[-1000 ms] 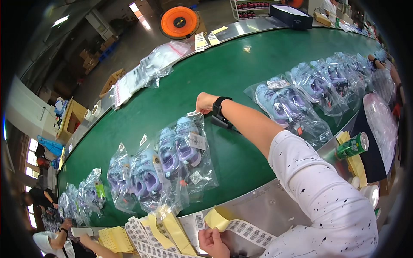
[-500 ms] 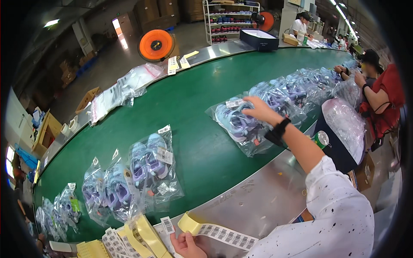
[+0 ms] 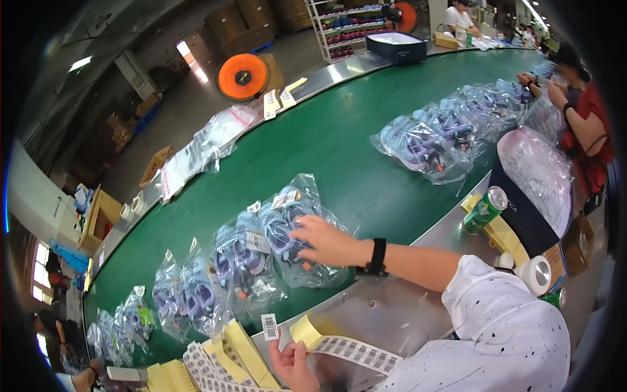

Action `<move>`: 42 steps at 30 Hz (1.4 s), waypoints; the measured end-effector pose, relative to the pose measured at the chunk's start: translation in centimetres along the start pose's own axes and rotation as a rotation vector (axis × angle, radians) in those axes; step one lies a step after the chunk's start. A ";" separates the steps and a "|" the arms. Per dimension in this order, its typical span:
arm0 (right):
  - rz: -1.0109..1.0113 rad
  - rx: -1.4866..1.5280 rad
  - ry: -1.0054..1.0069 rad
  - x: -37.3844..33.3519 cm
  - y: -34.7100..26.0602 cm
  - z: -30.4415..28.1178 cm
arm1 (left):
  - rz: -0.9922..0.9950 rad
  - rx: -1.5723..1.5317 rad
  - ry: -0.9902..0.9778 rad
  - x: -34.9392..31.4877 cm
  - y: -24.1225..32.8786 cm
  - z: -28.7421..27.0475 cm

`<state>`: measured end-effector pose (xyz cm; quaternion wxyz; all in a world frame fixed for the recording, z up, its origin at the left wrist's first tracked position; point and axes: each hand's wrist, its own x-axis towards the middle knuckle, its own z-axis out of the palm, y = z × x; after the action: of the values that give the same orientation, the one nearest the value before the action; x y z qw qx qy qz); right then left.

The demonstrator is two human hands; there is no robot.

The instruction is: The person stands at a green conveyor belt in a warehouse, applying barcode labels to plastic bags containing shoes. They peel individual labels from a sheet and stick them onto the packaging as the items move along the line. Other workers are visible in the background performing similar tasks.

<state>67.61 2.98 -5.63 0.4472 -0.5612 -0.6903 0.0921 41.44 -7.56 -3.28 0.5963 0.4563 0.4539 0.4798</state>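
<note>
My right hand (image 3: 333, 243) lies over a clear bagged pair of blue-purple shoes (image 3: 281, 225) on the green belt, fingers spread and touching the plastic or just above it. A dark band is on that wrist. My left hand (image 3: 295, 366) is at the near metal edge, fingers bent. A single white barcode label (image 3: 269, 326) stands at its fingertip, and its thumb is against a yellow-backed strip of barcode labels (image 3: 356, 351). Left of the right hand, another bagged pair (image 3: 240, 251) carries a white label. Further bagged shoes (image 3: 189, 291) lie beyond it.
More bagged shoes (image 3: 450, 127) line the belt (image 3: 313, 147) at right, near a co-worker in red (image 3: 591, 130). A green can (image 3: 484, 209) and a dark box of plastic bags (image 3: 532, 189) stand at my right. Label sheets (image 3: 215, 362) lie by my left hand.
My right hand has moved left along the belt, bringing one bagged pair from the right group beside the left group. My left hand keeps the label and strip. The view has shifted.
</note>
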 end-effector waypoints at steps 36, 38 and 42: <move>0.921 1.468 0.238 7.6 19.2 -2.4 | -0.008 0.181 0.128 -0.6 -3.9 4.3; 0.911 1.428 0.267 8.1 18.5 -1.6 | -0.012 0.186 0.153 -0.8 -3.9 4.3; 0.972 1.335 0.411 8.7 18.8 -0.8 | 0.005 0.179 0.164 -1.0 -4.0 5.2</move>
<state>81.44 16.79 -12.51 0.7118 -0.4193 -0.0784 0.5580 47.00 -9.57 -6.23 0.5127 0.4681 0.5412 0.4745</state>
